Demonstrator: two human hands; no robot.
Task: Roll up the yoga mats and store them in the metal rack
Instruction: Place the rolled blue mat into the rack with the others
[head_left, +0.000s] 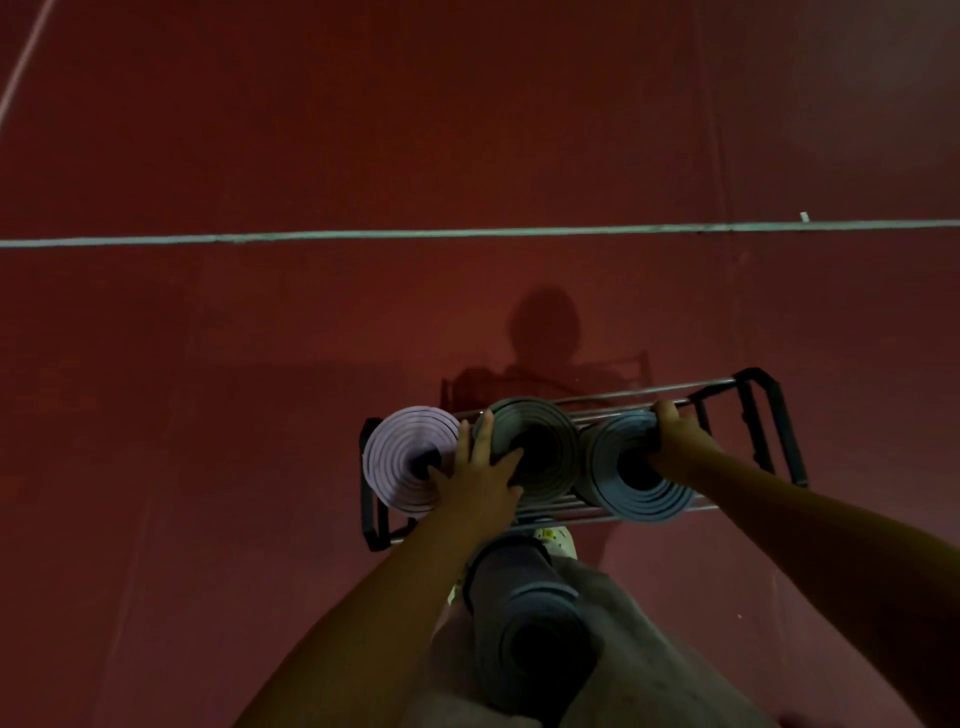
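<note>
Three rolled yoga mats stand on end in the black metal rack (763, 415): a lilac mat (400, 457) at the left, a grey-green mat (545, 436) in the middle and a blue mat (623, 483) at the right. My left hand (475, 478) lies with spread fingers between the lilac and grey-green mats, thumb at the grey-green mat's core. My right hand (675, 436) grips the far rim of the blue mat. A fourth rolled grey mat (524, 623) sits between my legs, just in front of the rack.
The rack stands on a dark red sports floor with a white line (467, 236) across it farther away. A slot at the rack's right end holds no mat. A light shoe (558, 538) shows under the rack's near edge.
</note>
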